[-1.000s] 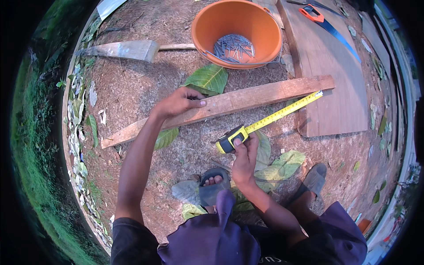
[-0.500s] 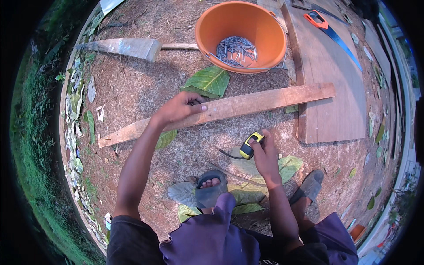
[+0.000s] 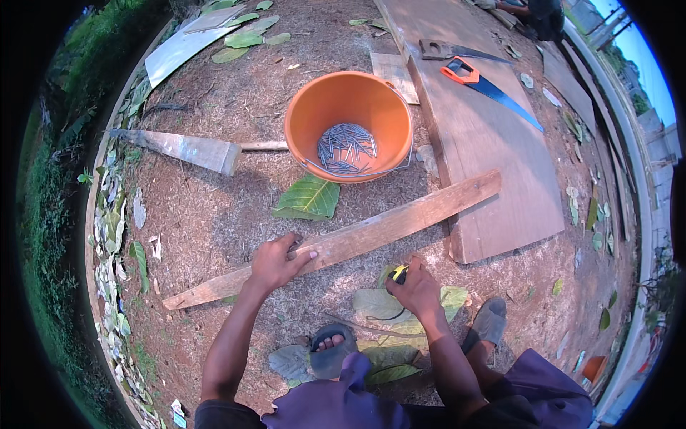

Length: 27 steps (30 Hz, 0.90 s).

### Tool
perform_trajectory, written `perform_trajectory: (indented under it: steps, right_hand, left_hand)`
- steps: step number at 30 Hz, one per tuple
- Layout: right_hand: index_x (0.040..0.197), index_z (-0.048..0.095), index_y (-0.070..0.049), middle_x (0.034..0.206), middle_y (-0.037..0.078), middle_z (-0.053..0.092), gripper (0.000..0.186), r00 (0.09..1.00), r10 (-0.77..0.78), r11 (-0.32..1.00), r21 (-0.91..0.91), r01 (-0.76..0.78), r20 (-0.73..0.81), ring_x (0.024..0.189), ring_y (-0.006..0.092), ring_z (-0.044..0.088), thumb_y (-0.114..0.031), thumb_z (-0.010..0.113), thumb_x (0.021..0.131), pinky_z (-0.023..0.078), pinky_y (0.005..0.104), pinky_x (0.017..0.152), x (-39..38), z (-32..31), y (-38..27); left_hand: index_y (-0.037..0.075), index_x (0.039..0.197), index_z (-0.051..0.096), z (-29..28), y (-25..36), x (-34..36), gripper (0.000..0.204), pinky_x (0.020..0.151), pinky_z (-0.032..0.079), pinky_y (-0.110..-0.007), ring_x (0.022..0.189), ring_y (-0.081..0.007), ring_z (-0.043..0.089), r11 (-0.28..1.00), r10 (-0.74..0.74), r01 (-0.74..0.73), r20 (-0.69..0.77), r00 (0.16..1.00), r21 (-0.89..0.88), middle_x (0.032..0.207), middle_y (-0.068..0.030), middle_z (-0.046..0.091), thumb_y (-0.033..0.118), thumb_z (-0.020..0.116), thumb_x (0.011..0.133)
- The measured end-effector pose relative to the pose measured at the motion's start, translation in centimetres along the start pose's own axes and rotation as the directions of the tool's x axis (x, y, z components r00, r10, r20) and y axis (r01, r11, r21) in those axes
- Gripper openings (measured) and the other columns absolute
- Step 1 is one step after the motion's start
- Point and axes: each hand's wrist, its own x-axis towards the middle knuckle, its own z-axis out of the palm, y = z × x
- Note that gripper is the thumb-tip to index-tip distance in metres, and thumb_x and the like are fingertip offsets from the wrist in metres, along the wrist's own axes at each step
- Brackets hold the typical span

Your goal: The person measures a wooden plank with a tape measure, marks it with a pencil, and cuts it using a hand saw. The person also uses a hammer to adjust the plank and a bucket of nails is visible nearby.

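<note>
A long wooden plank point(image 3: 386, 232) slants across the middle, its right end resting on a wide brown board point(image 3: 500, 164). My left hand point(image 3: 277, 263) is closed over the plank left of its middle, with the thumb on the top face. Just below the plank, my right hand point(image 3: 418, 287) is wrapped round a yellow and black tape measure point(image 3: 399, 274), which the fingers partly cover. A dark strap hangs from the tape measure over the leaves. Beyond the plank stands an orange bucket point(image 3: 296, 118) with many nails point(image 3: 346, 148) in its bottom.
An orange-handled saw point(image 3: 493, 91) and an older handsaw point(image 3: 457, 51) lie on the wide board. A thick wood piece point(image 3: 179, 151) lies at the left. Large leaves point(image 3: 309, 198) are scattered on the dirt, some by my sandalled feet. Part of another person point(image 3: 539, 18) shows at the far right.
The view has tilted up, so the bucket, plank and saws sit lower in it. My right hand has turned and now covers more of the tape measure. My left hand stays on the plank.
</note>
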Motion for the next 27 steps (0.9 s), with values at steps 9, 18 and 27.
perform_trajectory:
  steps: [9,18,27]
  right_hand:
    - [0.127,0.050,0.001,0.128,0.029,0.060,0.062,0.996,-0.054,0.982,0.175,0.065,-0.066,0.124,0.0470,0.056,-0.047,0.071,0.092,0.048,0.0550,0.100,0.9,-1.7,-0.9]
    - [0.137,0.045,0.005,0.129,0.034,0.059,0.069,0.961,-0.140,0.923,0.319,0.213,-0.238,0.119,0.0506,0.059,-0.045,0.068,0.094,0.047,0.0566,0.100,2.4,-1.1,-1.8]
    - [0.125,0.061,0.003,0.104,0.013,0.070,0.036,0.932,-0.100,0.746,0.593,0.303,-0.350,0.094,0.0175,0.067,-0.023,0.065,0.101,0.051,0.0317,0.083,3.7,1.3,-0.9]
  left_hand:
    - [0.007,0.112,0.072,0.9,1.2,-1.3,0.058,0.080,0.056,-0.052,0.089,-0.0402,0.073,0.999,0.013,-0.010,-0.063,0.998,0.044,0.092,-0.0188,0.075,0.060,0.072,0.087]
    - [0.002,0.116,0.070,0.6,2.3,-2.2,0.064,0.088,0.055,-0.052,0.100,-0.0411,0.070,0.991,-0.015,0.041,-0.195,0.981,0.129,0.099,-0.0234,0.073,0.058,0.074,0.085]
    - [0.005,0.136,0.060,-0.7,0.8,-5.0,0.070,0.110,0.041,-0.055,0.122,-0.0384,0.060,1.000,-0.010,0.011,-0.124,0.992,0.012,0.128,-0.0186,0.064,0.051,0.076,0.085]
